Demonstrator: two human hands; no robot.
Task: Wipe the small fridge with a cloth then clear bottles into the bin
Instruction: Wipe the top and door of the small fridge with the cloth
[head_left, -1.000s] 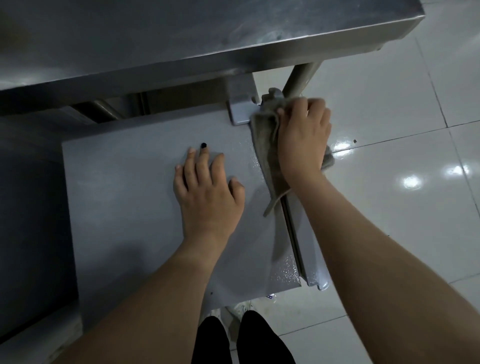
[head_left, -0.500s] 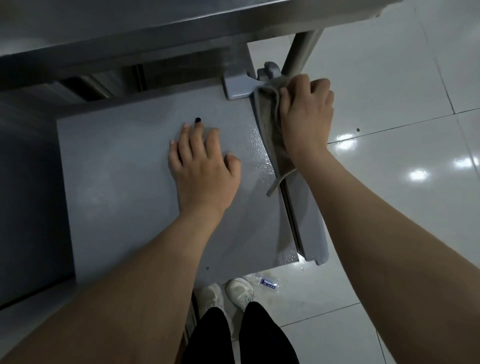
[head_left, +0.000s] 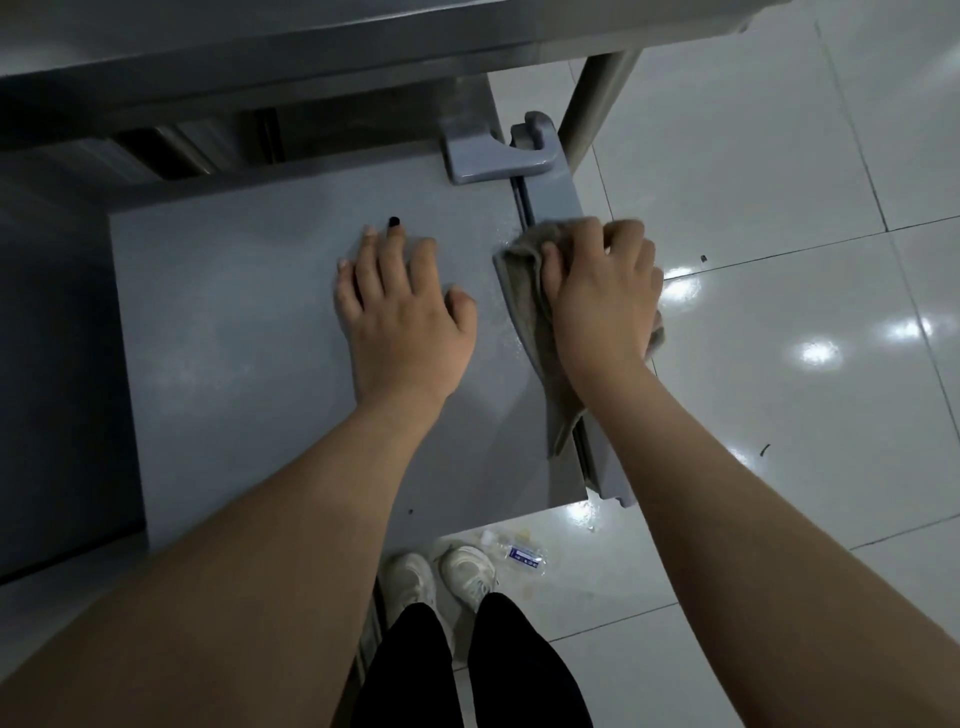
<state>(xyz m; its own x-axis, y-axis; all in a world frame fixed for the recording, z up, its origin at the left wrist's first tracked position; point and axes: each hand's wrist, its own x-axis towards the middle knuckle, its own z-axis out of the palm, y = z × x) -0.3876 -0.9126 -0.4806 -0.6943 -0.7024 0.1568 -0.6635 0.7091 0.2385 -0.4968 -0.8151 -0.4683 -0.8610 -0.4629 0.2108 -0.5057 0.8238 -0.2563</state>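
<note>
The small grey fridge (head_left: 234, 338) stands below me, seen from above, tucked partly under a steel table. My left hand (head_left: 402, 317) rests flat on its top with fingers straight. My right hand (head_left: 602, 291) grips a grey-brown cloth (head_left: 524, 291) and presses it on the top's right edge, over the seam with the door (head_left: 558, 202). A tail of the cloth hangs back toward me along the seam. A clear plastic bottle (head_left: 519, 553) with a blue label lies on the floor by my shoes. No bin is in sight.
A steel table (head_left: 311, 47) overhangs the fridge's back, its leg (head_left: 597, 98) just right of the grey door hinge (head_left: 493, 156). White glossy floor tiles (head_left: 779, 364) spread to the right. My white shoes (head_left: 441, 577) stand in front of the fridge.
My right hand has dragged the cloth back toward me along the fridge's right edge, uncovering the hinge. My left hand has stayed flat on the top.
</note>
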